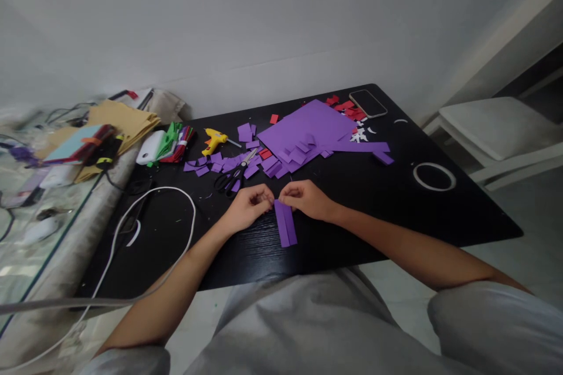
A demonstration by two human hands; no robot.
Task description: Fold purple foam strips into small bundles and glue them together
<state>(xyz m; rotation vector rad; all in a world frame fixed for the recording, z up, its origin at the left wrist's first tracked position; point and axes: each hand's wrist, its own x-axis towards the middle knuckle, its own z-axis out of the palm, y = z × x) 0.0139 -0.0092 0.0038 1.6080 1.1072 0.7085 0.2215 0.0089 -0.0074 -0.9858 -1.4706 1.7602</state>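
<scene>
A folded purple paper strip (285,227) lies near the front of the black table, a crease running down its length. At its far left corner my left hand (251,206) is closed, fingertips pinched against the paper. My right hand (308,199) pinches the far right end of the same strip. Just beyond my left hand are black-handled scissors (236,177), blades pointing away. Many small cut purple paper pieces (220,161) are scattered behind both hands, and a large purple sheet (314,120) has more pieces on it.
A yellow glue gun (214,140) lies at the back left. The phone (368,103) rests at the far right corner near red scraps (349,109). A white ring (434,177) is on the right. A white cable (193,217) loops over the left side. A white chair (501,129) stands beyond.
</scene>
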